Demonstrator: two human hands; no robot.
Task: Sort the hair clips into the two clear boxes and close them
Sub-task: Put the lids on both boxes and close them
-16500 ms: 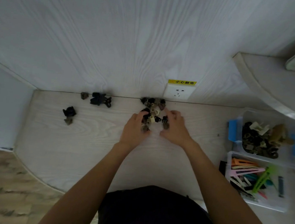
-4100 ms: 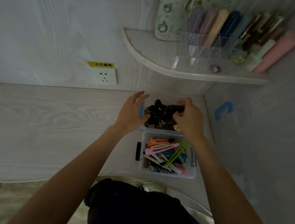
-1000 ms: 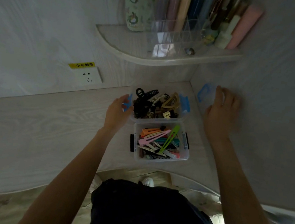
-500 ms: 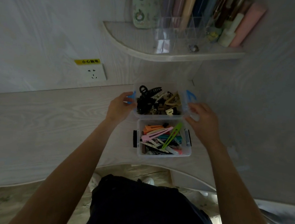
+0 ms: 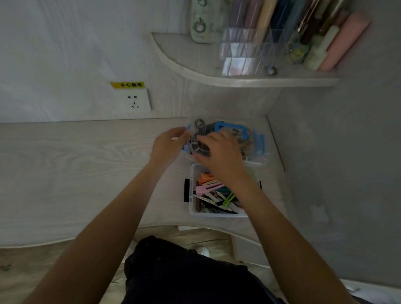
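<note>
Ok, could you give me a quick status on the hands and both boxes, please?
Right hand flat on clear lid over far box. Left hand at its left edge. Near box open, lidless. Nothing blocking.

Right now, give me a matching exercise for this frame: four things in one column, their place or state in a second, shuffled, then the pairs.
Things:
1. far box
2. near box
3. left hand
4. right hand

States:
A. at the far box's left edge
B. uncovered, holding colourful flat clips
C. flat on top of the clear lid
D. clear lid with blue handle lying over it

Pairs: 1-D, 2-B, 3-A, 4-C
</note>
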